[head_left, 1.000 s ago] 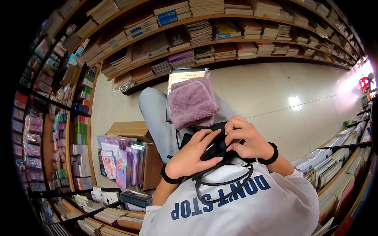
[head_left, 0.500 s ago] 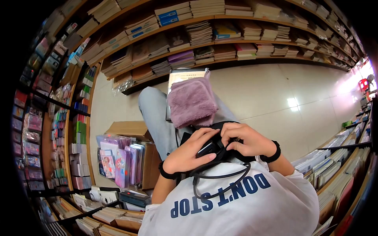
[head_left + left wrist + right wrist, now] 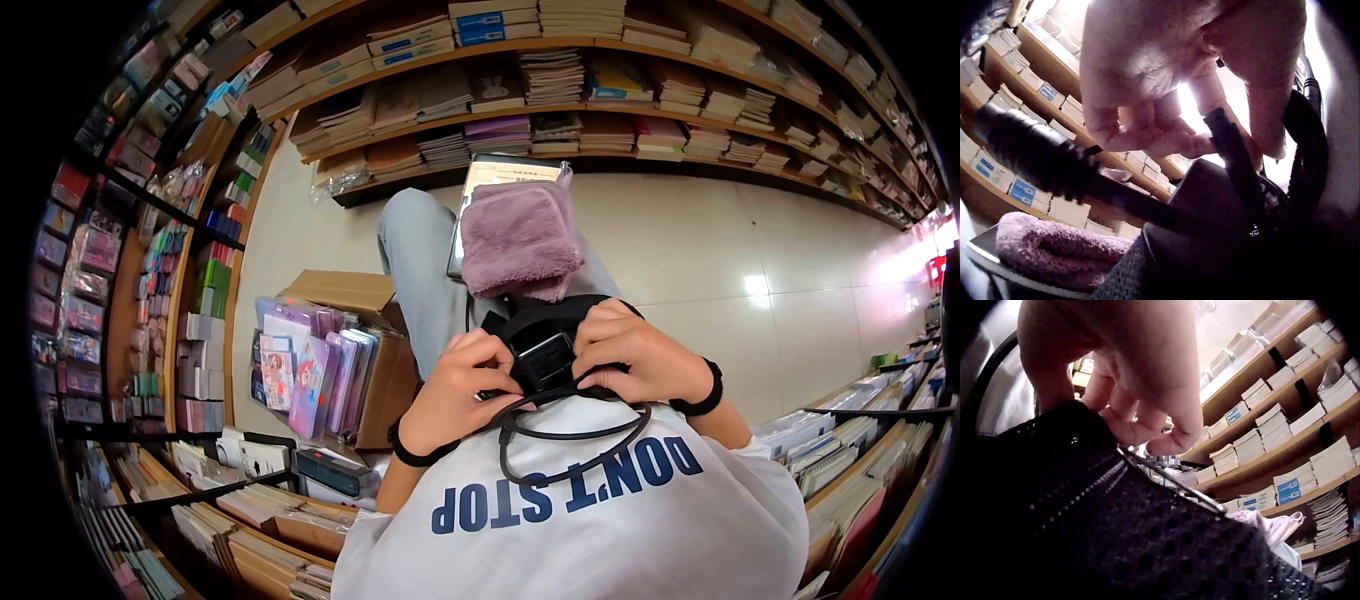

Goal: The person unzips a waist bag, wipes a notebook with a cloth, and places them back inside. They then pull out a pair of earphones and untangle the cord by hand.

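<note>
In the head view a black device (image 3: 545,360) rests in a black pouch or strap in the lap. My left hand (image 3: 455,395), fingers curled, is left of it; in the left wrist view that hand (image 3: 1191,69) pinches a short black strap (image 3: 1232,140). On the other side my right hand (image 3: 645,355) grips the black fabric's edge, and in the right wrist view its fingers curl at black mesh fabric (image 3: 1166,550) with a metallic edge. A black cable (image 3: 510,450) loops over the white shirt. Part of the device is hidden.
A folded purple towel (image 3: 520,235) lies on a flat pack (image 3: 468,195) past the hands. An open cardboard box (image 3: 385,390) of packaged items stands to the left on the tiled floor (image 3: 720,290). Shelves of books (image 3: 550,80) surround the seated person.
My left hand has moved off the device, its spread fingers now curled, and the device shows more fully. The right hand stays at the fabric. The head view has shifted.
</note>
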Available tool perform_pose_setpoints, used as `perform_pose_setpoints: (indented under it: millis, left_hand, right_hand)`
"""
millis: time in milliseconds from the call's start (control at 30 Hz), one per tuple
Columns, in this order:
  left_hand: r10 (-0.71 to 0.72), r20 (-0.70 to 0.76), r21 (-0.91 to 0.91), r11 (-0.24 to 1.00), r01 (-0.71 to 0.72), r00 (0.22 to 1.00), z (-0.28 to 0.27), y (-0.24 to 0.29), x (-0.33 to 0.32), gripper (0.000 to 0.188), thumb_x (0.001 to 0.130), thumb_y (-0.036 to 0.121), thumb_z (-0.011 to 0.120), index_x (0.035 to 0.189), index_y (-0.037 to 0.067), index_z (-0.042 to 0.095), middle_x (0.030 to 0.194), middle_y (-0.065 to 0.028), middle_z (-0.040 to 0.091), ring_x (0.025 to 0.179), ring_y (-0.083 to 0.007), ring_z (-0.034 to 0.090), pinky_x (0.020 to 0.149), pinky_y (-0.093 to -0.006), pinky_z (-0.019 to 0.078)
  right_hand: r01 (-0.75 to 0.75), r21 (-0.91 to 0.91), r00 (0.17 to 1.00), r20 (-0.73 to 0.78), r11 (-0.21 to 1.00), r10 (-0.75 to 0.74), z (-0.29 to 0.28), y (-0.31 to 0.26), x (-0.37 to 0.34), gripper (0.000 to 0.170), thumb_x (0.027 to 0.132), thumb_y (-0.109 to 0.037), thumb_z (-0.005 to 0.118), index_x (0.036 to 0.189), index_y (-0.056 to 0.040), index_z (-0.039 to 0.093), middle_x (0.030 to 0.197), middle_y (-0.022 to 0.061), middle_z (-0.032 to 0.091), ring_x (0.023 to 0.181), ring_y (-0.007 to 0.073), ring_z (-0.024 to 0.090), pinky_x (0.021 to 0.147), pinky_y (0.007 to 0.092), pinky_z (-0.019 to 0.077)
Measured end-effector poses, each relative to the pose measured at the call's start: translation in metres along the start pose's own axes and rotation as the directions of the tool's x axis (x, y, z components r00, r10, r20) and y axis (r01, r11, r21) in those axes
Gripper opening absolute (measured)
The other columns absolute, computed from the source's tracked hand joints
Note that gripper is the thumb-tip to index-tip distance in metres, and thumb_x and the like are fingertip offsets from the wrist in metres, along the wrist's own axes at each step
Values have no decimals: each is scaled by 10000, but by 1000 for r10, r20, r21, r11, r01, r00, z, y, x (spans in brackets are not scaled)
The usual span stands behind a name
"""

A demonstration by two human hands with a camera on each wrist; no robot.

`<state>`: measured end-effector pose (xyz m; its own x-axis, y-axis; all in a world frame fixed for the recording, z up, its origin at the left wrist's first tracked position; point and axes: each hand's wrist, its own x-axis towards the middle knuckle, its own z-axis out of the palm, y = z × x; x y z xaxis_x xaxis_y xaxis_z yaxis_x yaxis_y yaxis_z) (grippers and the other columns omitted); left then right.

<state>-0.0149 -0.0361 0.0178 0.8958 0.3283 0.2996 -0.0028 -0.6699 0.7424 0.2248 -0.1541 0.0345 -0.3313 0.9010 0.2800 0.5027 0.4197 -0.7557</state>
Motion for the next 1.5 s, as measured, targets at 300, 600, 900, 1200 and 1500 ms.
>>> perform_pose_setpoints:
  millis: [300,600,900,1200,1500]
  left_hand:
    - [17,110,91,995,-27,994,6,-2,-3,158,672,97,768,826,97,735,776,-4,465,803,-192,484,706,-321,322]
    - [40,92,225,972,-59,995,16,2,-9,96,721,92,733,802,98,683,773,-12,474,803,-195,493,751,-334,325]
    - [135,-68,-48,989,-139,988,11,-6,-6,214,678,-86,697,830,14,584,813,-106,467,822,-297,498,899,-408,445]
    - [-9,-88,-202,979,-9,996,11,-11,3,121,759,-78,652,818,-20,564,1228,-167,597,1073,-345,602,871,-359,490]
    - [-30,-105,-170,985,12,994,13,-13,-1,89,767,-67,653,821,-31,592,1191,-177,640,965,-303,659,799,-324,518]
  right_hand:
    - [55,56,998,-33,997,-53,12,3,6,149,681,66,677,770,-14,588,1228,158,617,1159,338,568,1025,463,399]
    - [108,-11,988,-108,994,-108,15,3,13,165,668,43,693,774,-23,584,1084,144,684,1053,336,630,863,398,499]
    - [77,57,987,-147,995,-68,11,2,13,172,673,79,656,788,-21,575,1077,137,690,889,333,631,813,394,490]
    - [-34,177,980,-185,984,67,8,9,11,133,767,9,668,876,-3,594,1008,131,653,912,304,632,819,364,493]
    - [-165,-85,986,-40,983,162,-20,31,-34,233,768,-72,712,952,-16,581,972,113,588,858,279,563,774,338,464]
